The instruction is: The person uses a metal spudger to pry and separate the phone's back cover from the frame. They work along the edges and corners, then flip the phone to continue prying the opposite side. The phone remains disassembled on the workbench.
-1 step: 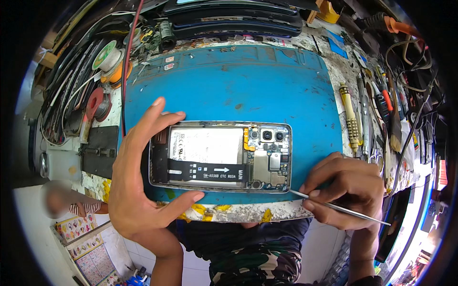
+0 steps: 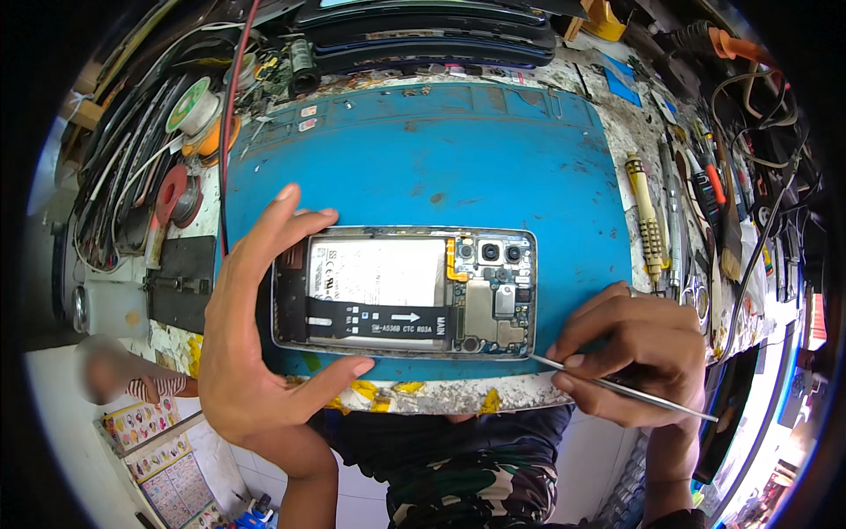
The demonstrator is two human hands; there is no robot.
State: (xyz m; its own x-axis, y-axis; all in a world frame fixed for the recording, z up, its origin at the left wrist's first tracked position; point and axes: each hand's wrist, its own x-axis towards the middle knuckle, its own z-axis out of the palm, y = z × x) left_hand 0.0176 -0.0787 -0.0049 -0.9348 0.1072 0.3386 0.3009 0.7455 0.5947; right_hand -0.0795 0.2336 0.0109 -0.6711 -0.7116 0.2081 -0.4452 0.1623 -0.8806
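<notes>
Two hands were unchanged from the earlier frame: the opened smartphone (image 2: 404, 294), flat on the blue repair mat (image 2: 441, 150), was gripped at its end by the left hand (image 2: 256, 344); metal tweezers (image 2: 617, 385) were pinched in the right hand (image 2: 630, 353) at its lower corner.

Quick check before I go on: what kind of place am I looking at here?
Most likely a phone repair bench. An opened phone with its back off lies on a blue work mat, screwdrivers and a brush line the right side, and solder spools and cables crowd the left.
</notes>
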